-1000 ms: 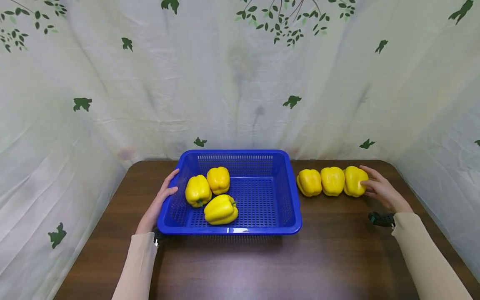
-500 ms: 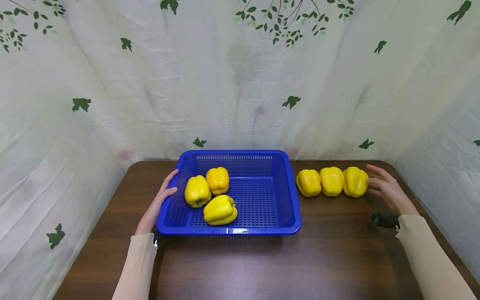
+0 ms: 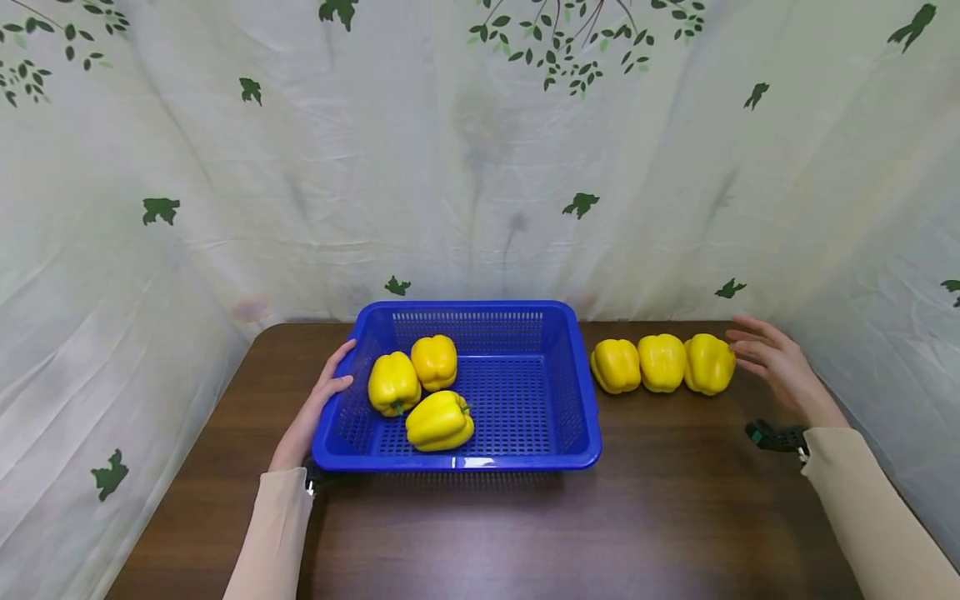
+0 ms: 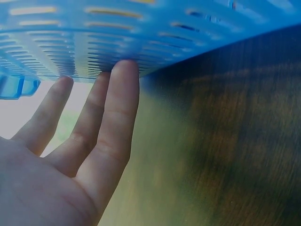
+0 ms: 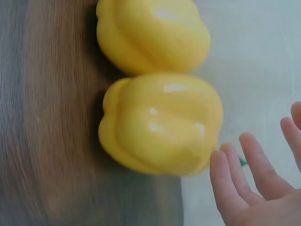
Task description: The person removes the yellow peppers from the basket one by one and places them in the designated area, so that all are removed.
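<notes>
Yellow bell pepper (image 3: 439, 422) nearest me lies on its side in the blue perforated basket (image 3: 525, 461), with two others (image 3: 394, 383) just behind. I have the left hand (image 3: 315, 404) straight-fingered against the basket's outer wall. Farther right, three more peppers (image 3: 662, 363) stand in a row on the brown table (image 3: 660, 500). My right hand (image 3: 783, 375) has just drawn back from the end pepper (image 3: 709, 364), fingers extended, holding nothing; I can't tell whether a fingertip still touches. I judge that pepper released, outside the basket.
</notes>
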{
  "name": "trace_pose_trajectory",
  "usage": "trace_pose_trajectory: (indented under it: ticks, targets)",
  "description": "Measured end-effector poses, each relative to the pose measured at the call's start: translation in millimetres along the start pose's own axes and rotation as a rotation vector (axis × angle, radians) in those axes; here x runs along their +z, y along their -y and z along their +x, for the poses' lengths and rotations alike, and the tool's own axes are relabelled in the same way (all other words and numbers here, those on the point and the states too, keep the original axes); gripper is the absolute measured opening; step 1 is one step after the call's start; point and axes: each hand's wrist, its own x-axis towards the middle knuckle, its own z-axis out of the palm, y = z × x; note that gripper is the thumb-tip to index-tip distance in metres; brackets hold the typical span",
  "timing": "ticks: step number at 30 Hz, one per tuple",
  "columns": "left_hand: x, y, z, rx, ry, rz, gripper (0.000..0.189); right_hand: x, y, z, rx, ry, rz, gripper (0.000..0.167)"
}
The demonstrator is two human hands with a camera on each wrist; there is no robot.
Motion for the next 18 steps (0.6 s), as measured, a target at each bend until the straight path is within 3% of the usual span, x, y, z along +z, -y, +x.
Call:
trace_pose_trajectory:
  ticks: [7,18]
  targets:
    - [0.4,-0.4,-0.7,-0.003,-0.001,-0.001,0.057,18.0,8.0,2.3,-0.045,0.114,0.126,0.027]
    - [-0.6,1.8,0.9,0.039,-0.002,0.004,0.058,53.2,21.7,9.0,-0.075,0.206,0.04,0.027]
